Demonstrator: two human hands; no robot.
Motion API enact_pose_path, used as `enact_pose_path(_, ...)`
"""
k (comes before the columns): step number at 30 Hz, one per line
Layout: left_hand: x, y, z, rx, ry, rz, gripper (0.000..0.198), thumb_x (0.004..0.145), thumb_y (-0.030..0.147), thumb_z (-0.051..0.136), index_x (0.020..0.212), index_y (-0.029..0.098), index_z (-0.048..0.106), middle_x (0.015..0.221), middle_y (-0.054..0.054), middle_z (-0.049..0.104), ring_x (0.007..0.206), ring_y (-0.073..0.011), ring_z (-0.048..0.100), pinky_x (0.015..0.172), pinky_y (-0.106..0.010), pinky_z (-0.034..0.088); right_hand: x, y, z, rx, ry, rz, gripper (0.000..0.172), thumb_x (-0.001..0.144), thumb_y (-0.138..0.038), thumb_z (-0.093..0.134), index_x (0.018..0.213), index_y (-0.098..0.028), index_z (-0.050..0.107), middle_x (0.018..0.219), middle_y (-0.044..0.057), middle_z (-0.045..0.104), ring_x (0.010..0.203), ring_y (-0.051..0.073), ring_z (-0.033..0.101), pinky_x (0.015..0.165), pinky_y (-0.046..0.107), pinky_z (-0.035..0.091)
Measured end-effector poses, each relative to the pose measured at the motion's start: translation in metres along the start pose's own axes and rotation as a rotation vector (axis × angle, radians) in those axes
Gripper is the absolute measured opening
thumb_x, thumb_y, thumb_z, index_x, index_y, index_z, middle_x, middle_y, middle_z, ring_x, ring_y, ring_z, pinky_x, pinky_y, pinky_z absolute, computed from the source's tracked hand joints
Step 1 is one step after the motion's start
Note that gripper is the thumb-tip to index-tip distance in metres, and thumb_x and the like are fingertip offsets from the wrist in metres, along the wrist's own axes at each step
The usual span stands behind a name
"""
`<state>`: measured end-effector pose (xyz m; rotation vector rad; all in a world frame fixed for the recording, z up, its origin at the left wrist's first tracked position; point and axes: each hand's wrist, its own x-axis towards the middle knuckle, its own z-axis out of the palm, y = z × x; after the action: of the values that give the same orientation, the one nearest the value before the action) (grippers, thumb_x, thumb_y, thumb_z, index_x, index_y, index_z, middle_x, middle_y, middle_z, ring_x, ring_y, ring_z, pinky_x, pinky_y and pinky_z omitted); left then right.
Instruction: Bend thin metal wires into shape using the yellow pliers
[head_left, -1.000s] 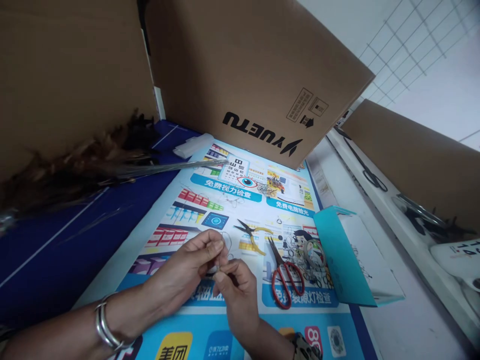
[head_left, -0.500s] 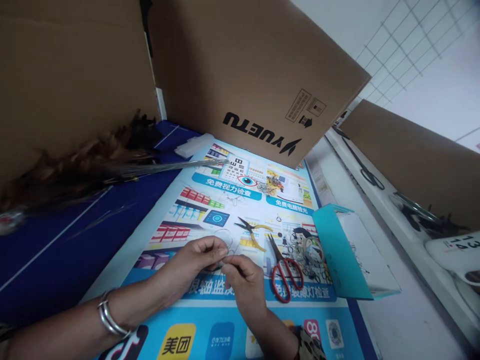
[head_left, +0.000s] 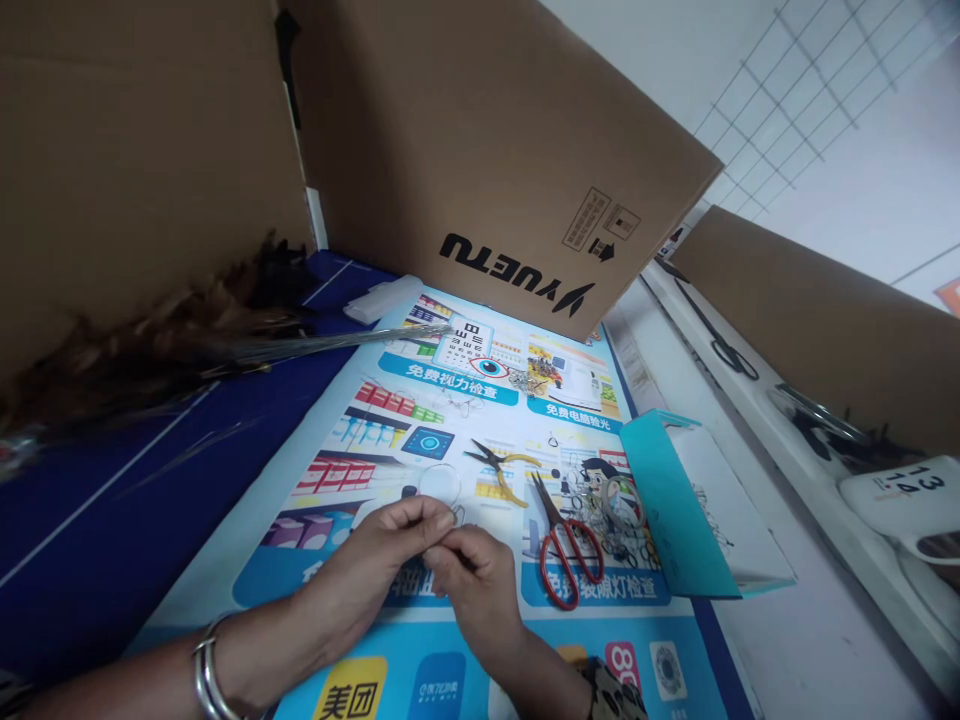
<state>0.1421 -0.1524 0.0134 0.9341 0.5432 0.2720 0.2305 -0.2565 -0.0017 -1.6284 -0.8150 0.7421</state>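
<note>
Compared with a second ago, my bare left hand (head_left: 390, 540) is sitting lower, its pinched fingertips now drawing closer to those of my bare right hand (head_left: 480, 595). A thin, round wire loop (head_left: 460, 487) is showing more fully beyond them. A small dark oval (head_left: 409, 492) is newly appearing past my left knuckles, and my silver metal bangles (head_left: 204, 672) are sliding partly out of view.

Dim, cool light; shadowed cardboard (head_left: 480, 160), blurred outer edges.
</note>
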Motion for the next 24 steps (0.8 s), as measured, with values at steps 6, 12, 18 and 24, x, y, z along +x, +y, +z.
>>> enact_pose_path(6,0.002,0.003,-0.003,0.068,-0.027,0.046,0.025,0.084,0.041,0.063,0.075,0.018,0.06,0.072,0.002,0.053,0.07,-0.0141,0.046,0.065,-0.024,0.036,0.005,-0.004,-0.011,-0.116,-0.074,-0.082,0.014,0.082,-0.027,0.065,0.072,-0.019,0.072,0.063,-0.002,0.06,0.06,0.011,0.053,0.058,0.021,0.041)
enact_pose_path(12,0.003,0.003,-0.004,0.103,-0.105,-0.005,0.031,0.085,0.043,0.062,0.071,0.017,0.056,0.065,0.003,0.047,0.064,-0.0126,0.039,0.061,-0.023,0.031,0.013,-0.018,-0.034,-0.078,0.087,-0.251,0.013,0.078,-0.019,0.068,0.088,-0.023,0.075,0.083,0.002,0.068,0.08,0.017,0.062,0.074,0.026,0.047)
enact_pose_path(18,-0.001,-0.003,0.0,0.028,-0.146,-0.134,0.034,0.078,0.044,0.069,0.067,0.016,0.055,0.059,0.005,0.046,0.058,-0.0104,0.036,0.055,-0.022,0.028,0.012,-0.013,-0.031,0.091,0.005,-0.233,0.005,0.079,-0.022,0.069,0.082,-0.022,0.074,0.078,0.002,0.063,0.077,0.016,0.059,0.072,0.028,0.047)
enact_pose_path(24,-0.001,-0.002,-0.004,-0.117,-0.212,-0.283,0.028,0.079,0.04,0.071,0.077,0.013,0.064,0.067,0.001,0.059,0.053,-0.0069,0.045,0.053,-0.02,0.034,0.012,-0.001,-0.031,0.238,0.014,-0.114,0.01,0.083,-0.025,0.065,0.076,-0.019,0.063,0.07,-0.001,0.057,0.064,0.012,0.053,0.062,0.025,0.044)
